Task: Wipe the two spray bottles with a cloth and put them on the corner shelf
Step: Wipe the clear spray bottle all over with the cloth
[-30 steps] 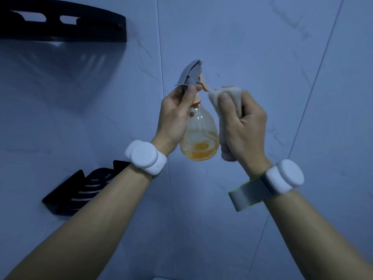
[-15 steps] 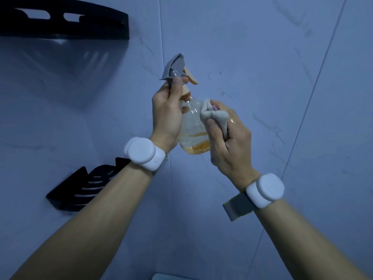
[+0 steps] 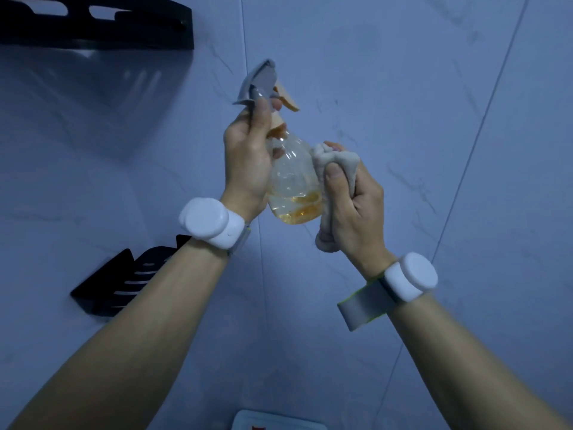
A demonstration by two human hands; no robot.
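A clear spray bottle (image 3: 293, 184) with a little orange liquid at its bottom and a grey and orange trigger head is held up in front of the tiled wall corner. My left hand (image 3: 248, 159) grips it around the neck, thumb up near the trigger. My right hand (image 3: 350, 203) holds a bunched beige cloth (image 3: 338, 162) and presses it against the bottle's right side. A black corner shelf (image 3: 124, 283) hangs on the wall low at the left, partly hidden by my left forearm. Only one spray bottle is in view.
A second black corner shelf (image 3: 96, 29) is mounted high at the top left. A white object (image 3: 276, 422) shows at the bottom edge. Both wrists carry white bands. Pale marbled wall tiles fill the background.
The cloth has slid from beside the bottle's neck down onto its body. The bottle has shifted a little to the left and turned in my left hand.
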